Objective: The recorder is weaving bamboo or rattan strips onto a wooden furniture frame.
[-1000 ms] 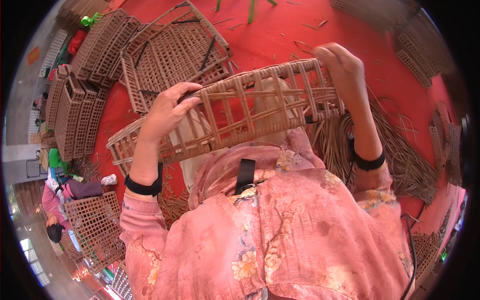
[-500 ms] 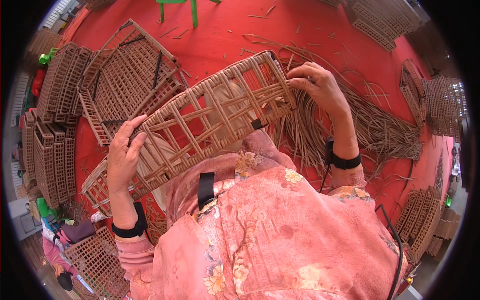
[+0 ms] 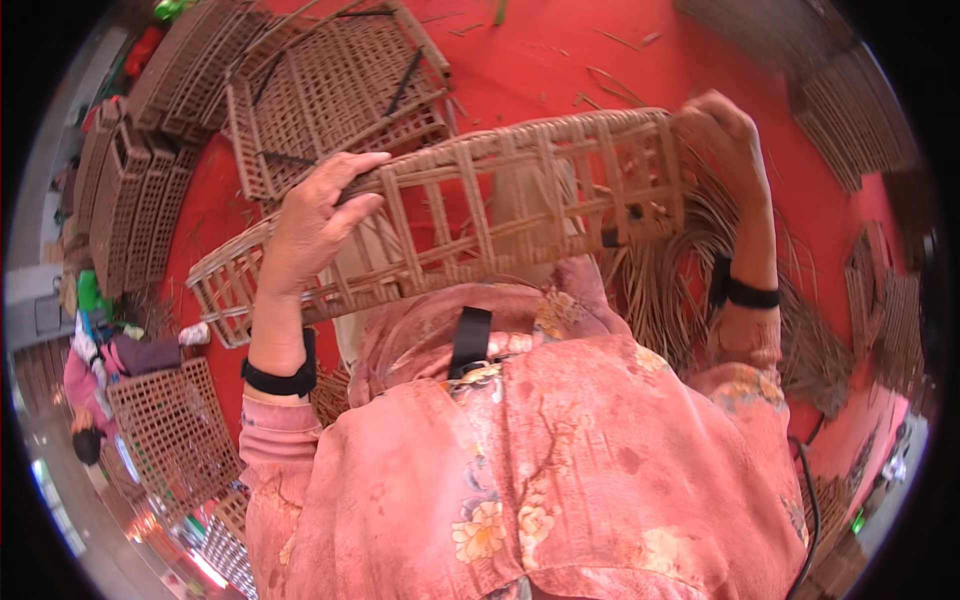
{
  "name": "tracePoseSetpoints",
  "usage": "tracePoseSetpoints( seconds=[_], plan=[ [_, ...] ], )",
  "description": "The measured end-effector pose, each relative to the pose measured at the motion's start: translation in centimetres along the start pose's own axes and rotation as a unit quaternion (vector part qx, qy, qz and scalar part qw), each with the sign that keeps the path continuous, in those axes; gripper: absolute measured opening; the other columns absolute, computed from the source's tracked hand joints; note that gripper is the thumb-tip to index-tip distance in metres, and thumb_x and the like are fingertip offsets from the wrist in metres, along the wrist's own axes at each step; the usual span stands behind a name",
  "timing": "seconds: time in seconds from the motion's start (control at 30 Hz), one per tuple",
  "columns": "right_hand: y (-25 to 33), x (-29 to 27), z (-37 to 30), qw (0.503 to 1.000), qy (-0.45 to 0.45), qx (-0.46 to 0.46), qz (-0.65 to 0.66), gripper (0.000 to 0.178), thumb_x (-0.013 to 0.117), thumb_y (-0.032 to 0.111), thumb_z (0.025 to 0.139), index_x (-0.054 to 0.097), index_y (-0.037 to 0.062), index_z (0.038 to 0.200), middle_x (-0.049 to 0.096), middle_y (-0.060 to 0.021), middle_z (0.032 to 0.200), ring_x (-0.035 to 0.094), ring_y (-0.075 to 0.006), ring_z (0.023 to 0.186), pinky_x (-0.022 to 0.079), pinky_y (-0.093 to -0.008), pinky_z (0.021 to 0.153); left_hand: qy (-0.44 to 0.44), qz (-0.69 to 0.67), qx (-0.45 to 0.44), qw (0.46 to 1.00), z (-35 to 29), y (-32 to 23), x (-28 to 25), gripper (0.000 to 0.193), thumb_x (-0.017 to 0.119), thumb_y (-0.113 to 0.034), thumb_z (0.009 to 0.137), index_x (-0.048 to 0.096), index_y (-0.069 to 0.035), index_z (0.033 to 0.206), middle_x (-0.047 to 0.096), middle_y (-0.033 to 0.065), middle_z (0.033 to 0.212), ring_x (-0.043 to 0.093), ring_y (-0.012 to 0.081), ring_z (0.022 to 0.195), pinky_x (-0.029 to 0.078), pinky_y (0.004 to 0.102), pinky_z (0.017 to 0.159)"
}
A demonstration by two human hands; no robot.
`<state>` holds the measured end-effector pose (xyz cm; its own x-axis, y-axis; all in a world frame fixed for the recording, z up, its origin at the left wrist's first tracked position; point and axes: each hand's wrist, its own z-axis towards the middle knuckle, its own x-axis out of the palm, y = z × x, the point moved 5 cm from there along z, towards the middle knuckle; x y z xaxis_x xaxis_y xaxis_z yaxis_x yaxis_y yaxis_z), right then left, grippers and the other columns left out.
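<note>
A long, shallow wicker basket [image 3: 470, 215] of brown woven strands with an open lattice side is held across my lap, its right end higher than its left. My left hand [image 3: 318, 215] is closed over its upper rim, left of the middle, fingers on top and thumb in front. At the upper right corner is my right hand [image 3: 728, 145], slightly blurred, its fingers bent and pressed against the basket's end. A small dark patch [image 3: 612, 237] shows on the basket's lower right edge. My legs show partly through the lattice.
A bundle of long loose strands [image 3: 650, 290] lies on the red floor [image 3: 540, 60] by my right arm. Lattice panels with black strips [image 3: 335, 95] lie at the upper left. Stacks of panels [image 3: 140, 210] stand at the left, more [image 3: 850, 110] at the right. Another person [image 3: 140, 355] is at the lower left.
My view has shifted, so the floor and stacks appear moved. The basket has turned closer to level, and both hands have stayed on it. My right hand's fingers are more bent.
</note>
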<state>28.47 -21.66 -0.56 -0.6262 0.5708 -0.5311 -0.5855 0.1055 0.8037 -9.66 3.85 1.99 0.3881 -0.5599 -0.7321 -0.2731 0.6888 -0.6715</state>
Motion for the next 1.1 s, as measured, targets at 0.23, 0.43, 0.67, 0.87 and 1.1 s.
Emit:
tracePoseSetpoints(
  seconds=[0.23,0.43,0.67,0.87,1.1],
  plan=[
    [3.5,0.4,-1.0,0.989,-0.114,-0.009,-0.090,0.029,0.073,0.018,0.089,0.071,0.0066,0.115,0.067,-0.0094,0.116,0.065,-0.0199,0.106,0.052,-0.0322,0.092,-0.037,-0.045,0.001,0.998,-0.6,0.0,0.4,0.032,0.072,-0.007,0.085,0.070,-0.003,0.116,0.066,0.0061,0.102,0.063,0.0164,0.095,0.049,0.0293,0.087],
    [13.8,9.9,0.0,0.959,0.023,-0.174,-0.220,0.042,0.073,0.019,0.086,0.064,0.0067,0.124,0.064,-0.0143,0.126,0.059,-0.0310,0.119,0.045,-0.0436,0.102,-0.007,-0.106,-0.034,0.994,-0.4,0.9,0.2,0.029,0.071,-0.008,0.087,0.072,-0.003,0.115,0.068,0.0058,0.099,0.064,0.0136,0.093,0.052,0.0288,0.081],
    [12.4,14.7,-0.1,0.933,0.199,-0.202,-0.222,0.045,0.068,0.021,0.085,0.059,0.0050,0.125,0.065,-0.0128,0.115,0.060,-0.0314,0.111,0.045,-0.0455,0.095,0.028,0.062,0.029,0.997,1.4,-2.9,1.0,0.028,0.072,-0.014,0.086,0.069,-0.002,0.112,0.067,0.0117,0.105,0.068,0.0253,0.097,0.054,0.0345,0.084],
    [14.1,15.7,1.2,0.906,0.304,-0.133,-0.263,0.047,0.069,0.023,0.086,0.055,0.0019,0.126,0.063,-0.0177,0.116,0.058,-0.0360,0.114,0.044,-0.0463,0.099,0.020,0.162,0.085,0.983,2.3,-4.3,3.4,0.046,0.076,-0.021,0.080,0.063,-0.005,0.120,0.062,0.0131,0.108,0.064,0.0336,0.098,0.052,0.0408,0.084],
    [13.9,18.3,1.6,0.906,0.213,-0.251,-0.267,0.025,0.066,0.020,0.083,0.062,-0.0027,0.093,0.067,-0.0221,0.090,0.068,-0.0386,0.083,0.052,-0.0495,0.071,-0.013,0.222,0.093,0.970,3.1,-4.6,4.5,0.039,0.075,-0.021,0.081,0.065,-0.004,0.115,0.063,0.0123,0.100,0.065,0.0337,0.092,0.053,0.0417,0.080]
  ],
)
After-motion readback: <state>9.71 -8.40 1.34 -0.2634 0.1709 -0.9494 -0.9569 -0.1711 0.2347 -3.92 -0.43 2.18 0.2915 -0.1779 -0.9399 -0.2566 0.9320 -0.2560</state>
